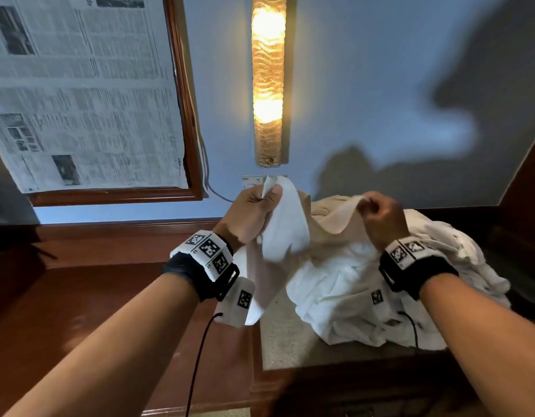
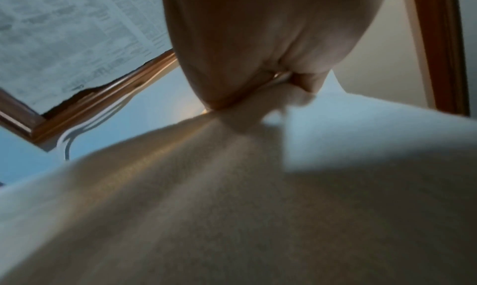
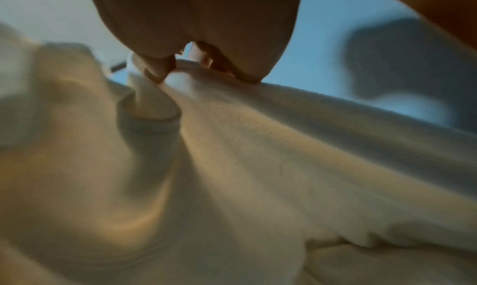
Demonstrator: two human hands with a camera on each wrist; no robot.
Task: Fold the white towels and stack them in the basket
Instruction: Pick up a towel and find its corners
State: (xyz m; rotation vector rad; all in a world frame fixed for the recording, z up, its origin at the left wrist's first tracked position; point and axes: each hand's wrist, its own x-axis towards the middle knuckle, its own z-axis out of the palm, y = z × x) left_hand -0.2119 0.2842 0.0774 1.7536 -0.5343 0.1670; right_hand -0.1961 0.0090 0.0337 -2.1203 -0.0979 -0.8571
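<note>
A white terry-cloth towel (image 1: pixel 293 224) hangs lifted at the centre of the head view, stretched between both hands above a rumpled heap of white towels (image 1: pixel 380 296) lying at four o'clock on a grey-topped wooden cabinet (image 1: pixel 290 344). The left hand (image 1: pixel 251 212) pinches one top corner between thumb and curled fingers. The right hand (image 1: pixel 380 215), at three o'clock from it, pinches the other edge with fingertips (image 3: pixel 157 68) pressed together. At twelve o'clock a lit amber glass wall lamp (image 1: pixel 268 79) glows; at ten o'clock a newspaper-covered wooden frame (image 1: pixel 182 94) hangs.
</note>
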